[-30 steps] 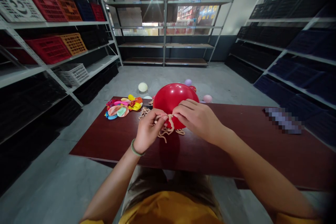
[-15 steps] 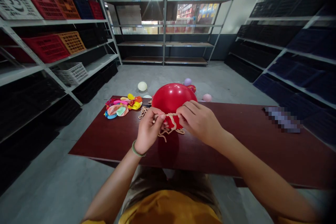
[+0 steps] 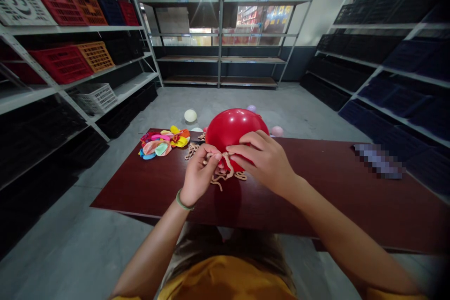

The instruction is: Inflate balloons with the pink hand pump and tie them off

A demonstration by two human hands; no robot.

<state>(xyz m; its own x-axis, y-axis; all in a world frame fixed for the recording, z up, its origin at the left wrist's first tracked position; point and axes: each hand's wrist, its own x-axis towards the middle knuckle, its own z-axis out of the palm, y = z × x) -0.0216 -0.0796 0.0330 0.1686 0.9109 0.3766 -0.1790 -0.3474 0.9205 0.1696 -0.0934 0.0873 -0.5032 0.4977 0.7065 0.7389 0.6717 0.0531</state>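
Note:
A large inflated red balloon (image 3: 234, 126) rests at the far side of the dark red-brown table, just beyond my hands. Beige string (image 3: 228, 168) hangs in loops in front of it, its lower end trailing over the tabletop. My left hand (image 3: 201, 168) pinches the string between thumb and fingertips. Close by on the other side, my right hand (image 3: 263, 159) is closed with its fingertips on the string near the balloon's neck. The neck itself is hidden behind the fingers and string.
Flat coloured balloons (image 3: 163, 143) lie in a pile on the table (image 3: 147, 185) at left, beside more string (image 3: 191, 151). A blurred packet (image 3: 378, 160) lies at right. Inflated balloons, one pale yellow (image 3: 190, 116), are on the floor beyond. Shelves with crates (image 3: 61, 63) line the sides.
My right hand has shifted left toward my left hand, its fingers now nearer the middle of the string. The red balloon has moved slightly right and up. My left hand stays put.

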